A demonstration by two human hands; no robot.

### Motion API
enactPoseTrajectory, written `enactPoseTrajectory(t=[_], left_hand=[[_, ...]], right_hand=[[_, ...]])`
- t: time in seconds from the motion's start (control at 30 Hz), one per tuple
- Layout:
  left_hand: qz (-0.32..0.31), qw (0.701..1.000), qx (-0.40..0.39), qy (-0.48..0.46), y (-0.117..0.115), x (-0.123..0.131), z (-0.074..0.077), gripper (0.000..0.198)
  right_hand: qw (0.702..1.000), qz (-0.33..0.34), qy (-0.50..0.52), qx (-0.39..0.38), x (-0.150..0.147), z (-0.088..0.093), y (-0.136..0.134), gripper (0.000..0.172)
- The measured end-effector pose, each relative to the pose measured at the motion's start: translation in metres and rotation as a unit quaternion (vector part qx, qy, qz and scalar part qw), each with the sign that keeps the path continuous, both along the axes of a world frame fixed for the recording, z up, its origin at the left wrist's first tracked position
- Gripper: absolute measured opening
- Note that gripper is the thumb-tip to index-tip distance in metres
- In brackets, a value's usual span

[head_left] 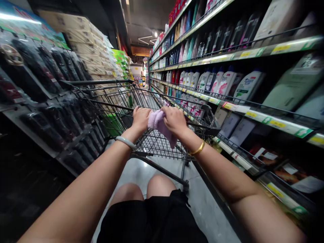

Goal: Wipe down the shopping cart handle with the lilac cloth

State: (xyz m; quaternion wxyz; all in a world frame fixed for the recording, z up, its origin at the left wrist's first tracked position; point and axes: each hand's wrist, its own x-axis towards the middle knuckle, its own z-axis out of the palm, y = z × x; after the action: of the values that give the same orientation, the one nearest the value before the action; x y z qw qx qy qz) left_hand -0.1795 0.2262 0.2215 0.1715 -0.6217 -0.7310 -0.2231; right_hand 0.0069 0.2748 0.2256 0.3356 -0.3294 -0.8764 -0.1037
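Note:
A dark wire shopping cart (pixel 157 145) stands before me, its handle bar (pixel 112 105) running across under my hands. My left hand (pixel 140 118) is closed round the bar, its knuckles against a light purple cloth (pixel 157 120). This fuzzy cloth is wrapped over the bar, and one end hangs down between my hands. My right hand (pixel 175 120) is closed on the cloth's right part over the bar; its fingertips are hidden.
Shelves at right hold shampoo bottles (pixel 225 82), with a price-tag rail (pixel 253 113) close beside the cart. Packaged dark goods (pixel 54 125) hang on a rack at left. Stacked beige packs (pixel 88 47) stand behind it. Grey floor tiles (pixel 199 195) run below.

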Motion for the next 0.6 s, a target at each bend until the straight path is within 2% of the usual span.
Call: enactPoseTrajectory(t=[0.07, 0.17, 0.27, 0.33, 0.47, 0.53, 0.6], left_hand=[[0.007, 1.0, -0.003, -0.001, 0.003, 0.0, 0.0, 0.034], [0.016, 1.0, -0.017, 0.002, 0.004, -0.004, 0.005, 0.035], [0.019, 1.0, -0.021, 0.005, 0.003, -0.005, 0.007, 0.034], [0.017, 1.0, -0.016, 0.005, 0.002, -0.004, 0.007, 0.036], [0.009, 1.0, -0.007, 0.002, 0.0, -0.001, 0.007, 0.038], [0.002, 1.0, -0.008, 0.001, -0.001, -0.001, 0.008, 0.039], [-0.006, 1.0, -0.01, 0.001, -0.002, -0.001, 0.008, 0.041]], right_hand=[[0.999, -0.004, -0.005, -0.047, -0.012, 0.016, 0.002, 0.036], [0.994, -0.046, -0.036, -0.09, -0.021, 0.042, 0.008, 0.041], [0.983, -0.079, -0.087, -0.141, -0.023, 0.06, 0.009, 0.03], [0.976, -0.071, -0.11, -0.174, -0.025, 0.063, 0.007, 0.025], [0.98, -0.019, -0.091, -0.175, -0.03, 0.061, 0.005, 0.036], [0.979, -0.022, -0.083, -0.186, -0.029, 0.06, 0.01, 0.042], [0.968, -0.045, -0.103, -0.226, -0.029, 0.062, 0.016, 0.037]])
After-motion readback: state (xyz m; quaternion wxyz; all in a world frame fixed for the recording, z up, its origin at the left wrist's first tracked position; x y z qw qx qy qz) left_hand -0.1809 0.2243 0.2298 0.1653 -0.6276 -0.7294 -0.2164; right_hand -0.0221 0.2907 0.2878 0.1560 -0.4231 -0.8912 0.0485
